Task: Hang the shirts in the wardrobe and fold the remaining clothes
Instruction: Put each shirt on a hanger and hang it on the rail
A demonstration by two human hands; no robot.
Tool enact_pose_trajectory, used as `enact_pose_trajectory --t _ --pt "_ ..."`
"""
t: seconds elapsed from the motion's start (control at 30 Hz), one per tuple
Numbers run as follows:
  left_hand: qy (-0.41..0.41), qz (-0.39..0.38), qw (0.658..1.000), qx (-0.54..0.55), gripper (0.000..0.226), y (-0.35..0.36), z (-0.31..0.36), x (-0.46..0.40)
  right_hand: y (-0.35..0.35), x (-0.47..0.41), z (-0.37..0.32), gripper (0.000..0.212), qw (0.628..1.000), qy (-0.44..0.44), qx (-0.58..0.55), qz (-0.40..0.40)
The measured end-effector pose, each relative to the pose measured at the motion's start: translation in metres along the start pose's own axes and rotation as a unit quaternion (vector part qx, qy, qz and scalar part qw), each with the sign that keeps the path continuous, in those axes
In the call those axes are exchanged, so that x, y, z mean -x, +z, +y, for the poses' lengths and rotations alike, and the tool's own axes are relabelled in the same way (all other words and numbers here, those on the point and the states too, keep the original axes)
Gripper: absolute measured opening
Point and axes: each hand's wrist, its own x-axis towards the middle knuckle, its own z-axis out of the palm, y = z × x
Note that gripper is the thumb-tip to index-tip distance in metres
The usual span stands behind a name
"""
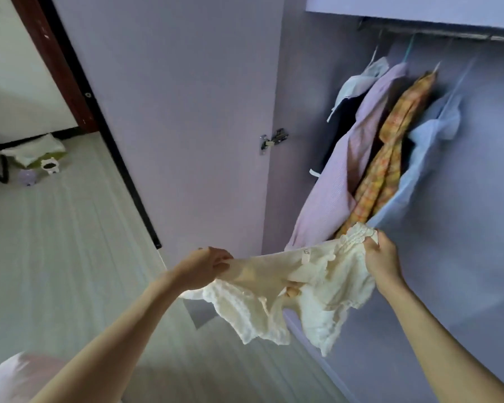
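2 hands point(204, 269) point(383, 257) gripping cream garment point(303, 292), lilac wardrobe point(477, 199), perhaps 4 hung shirts point(390, 146), pale floor point(56, 242)

I stand in a home bedroom: an open lilac wardrobe point(204, 112) with shirts point(370, 158) hanging from its rail point(437, 34).

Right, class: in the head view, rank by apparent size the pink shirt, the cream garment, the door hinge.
1. pink shirt
2. cream garment, close behind and nearer the camera, so unsure
3. door hinge
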Motion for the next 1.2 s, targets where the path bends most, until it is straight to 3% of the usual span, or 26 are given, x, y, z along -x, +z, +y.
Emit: enact_pose_trajectory --t 0.07,0.17,0.3,0.47,0.57,0.63,0.77,0.83,0.9,1.0,1.2 --pt "0.012 -0.013 0.999 0.038 0.014 0.011 0.026 -0.024 -0.027 -0.004 0.014 0.019 0.999 0.020 0.001 0.049" --pt "0.033 0.046 0.994 0.091 0.013 0.019 0.061 -0.054 -0.059 -0.005 0.026 0.017 0.994 0.050 -0.010 0.098" --pt "0.140 0.111 0.975 0.134 0.011 0.020 0.132 -0.098 -0.106 -0.013 0.034 0.023 0.983 0.083 0.014 0.162" --pt "0.244 0.112 0.933 0.238 0.009 0.023 0.225 -0.151 -0.159 -0.031 0.027 0.013 0.973 0.099 0.104 0.180" --pt "0.304 0.090 0.914 0.254 0.012 0.021 0.273 -0.177 -0.188 -0.043 0.012 0.024 0.966 0.081 0.086 0.231" --pt "0.349 0.079 0.901 0.246 0.013 0.020 0.303 -0.192 -0.209 -0.053 0.003 0.027 0.937 0.049 0.120 0.325" --pt "0.409 0.065 0.875 0.252 0.004 0.017 0.339 -0.205 -0.248 -0.065 0.000 0.038 0.821 0.076 0.317 0.469" --pt "0.412 0.052 0.871 0.263 0.003 0.018 0.350 -0.211 -0.263 -0.070 0.007 0.040 0.793 0.144 0.385 0.450" --pt "0.412 0.042 0.868 0.273 0.004 0.019 0.354 -0.215 -0.272 -0.073 0.013 0.037 0.792 0.188 0.402 0.418" --pt "0.412 0.040 0.868 0.275 0.004 0.019 0.350 -0.220 -0.272 -0.078 0.015 0.024 0.802 0.189 0.389 0.411" --pt "0.399 0.038 0.875 0.273 0.013 0.015 0.337 -0.228 -0.260 -0.086 0.011 0.022 0.822 0.155 0.345 0.427"
